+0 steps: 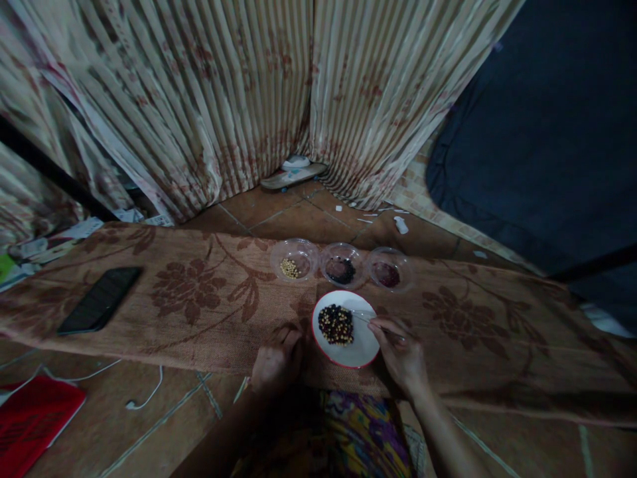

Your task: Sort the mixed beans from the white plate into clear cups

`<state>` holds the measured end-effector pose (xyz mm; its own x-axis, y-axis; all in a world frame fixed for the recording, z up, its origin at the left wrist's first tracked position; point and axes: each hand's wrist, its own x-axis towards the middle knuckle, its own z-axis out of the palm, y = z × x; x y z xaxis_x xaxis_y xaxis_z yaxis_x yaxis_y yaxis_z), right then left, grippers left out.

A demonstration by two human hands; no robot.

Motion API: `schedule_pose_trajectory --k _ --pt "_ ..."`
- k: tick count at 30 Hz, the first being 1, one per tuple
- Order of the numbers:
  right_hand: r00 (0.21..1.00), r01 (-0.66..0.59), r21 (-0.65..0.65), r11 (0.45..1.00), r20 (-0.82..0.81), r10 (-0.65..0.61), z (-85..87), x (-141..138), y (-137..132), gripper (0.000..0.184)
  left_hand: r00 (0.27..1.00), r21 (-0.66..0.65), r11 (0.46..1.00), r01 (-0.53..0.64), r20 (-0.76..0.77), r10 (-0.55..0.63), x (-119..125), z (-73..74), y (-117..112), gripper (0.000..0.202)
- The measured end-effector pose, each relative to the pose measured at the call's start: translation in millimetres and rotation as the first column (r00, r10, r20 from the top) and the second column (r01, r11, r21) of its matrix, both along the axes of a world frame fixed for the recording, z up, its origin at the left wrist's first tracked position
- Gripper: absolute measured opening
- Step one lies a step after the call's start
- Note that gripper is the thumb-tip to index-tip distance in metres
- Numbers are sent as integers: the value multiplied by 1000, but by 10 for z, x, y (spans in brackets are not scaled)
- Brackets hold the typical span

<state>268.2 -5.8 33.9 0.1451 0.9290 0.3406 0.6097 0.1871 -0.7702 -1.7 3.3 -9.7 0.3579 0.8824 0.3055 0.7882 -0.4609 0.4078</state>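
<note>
My right hand [401, 352] is closed on thin metal tweezers [365, 317], whose tips reach over a white plate [362, 348] with a red rim. On the plate lies a mixed pile of black, dark red and pale yellow beans [336, 325]. My left hand [277, 358] rests curled on the cloth to the left of the plate; whether anything is inside it is hidden. Beyond the plate stand three clear plastic cups in a row: one with yellow beans [289, 268], one with black beans [343, 269], one with dark red beans [385, 273].
A brown flowered cloth [239, 345] covers the low table. At its left lies a black phone [99, 300]. Past the far edge, a skateboard [293, 176] sits on the tiled floor by striped curtains [249, 99]. A red bag [37, 421] lies at lower left.
</note>
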Motion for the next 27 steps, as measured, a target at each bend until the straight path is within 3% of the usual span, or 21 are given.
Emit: schedule_pose_trajectory --k 11,22,27 --pt "999 -22 66 998 41 19 41 -44 11 17 1000 -8 1000 -4 0 4 1 9 -1 15" --pt "996 -46 85 995 78 39 -40 -8 12 15 1000 -9 1000 -5 26 6 4 47 -16 13" --pt "997 -27 84 996 71 21 -58 -13 2 16 996 -74 997 -11 93 18 14 114 -7 15"
